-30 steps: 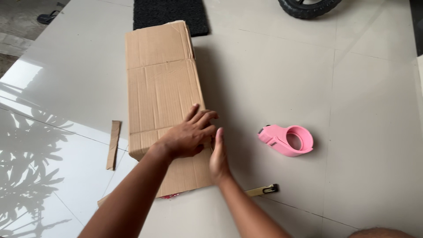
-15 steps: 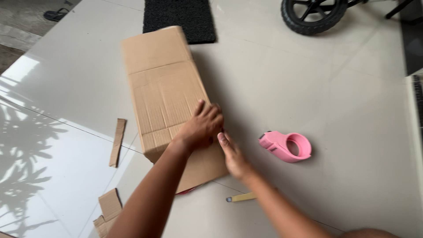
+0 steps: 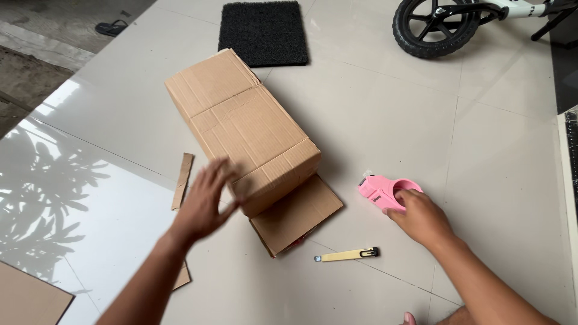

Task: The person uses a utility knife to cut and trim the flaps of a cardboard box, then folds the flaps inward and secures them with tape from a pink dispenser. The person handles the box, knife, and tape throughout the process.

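Pink tape dispenser (image 3: pixel 388 192) on the floor, under the right hand (image 3: pixel 421 218)
The right hand's fingers curl on it; the left hand (image 3: pixel 205 201), fingers spread, hovers blurred beside the cardboard box (image 3: pixel 244 129)

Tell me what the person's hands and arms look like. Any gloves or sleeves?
Both are bare. The left hand and right hand wear no gloves, and no rings, watch or bracelets show. No sleeves reach the forearms. The left hand looks blurred, so small details there are unclear.

Left hand (image 3: pixel 205 201) motion-blurred; bike wheel (image 3: pixel 435 27) cut off by top edge.
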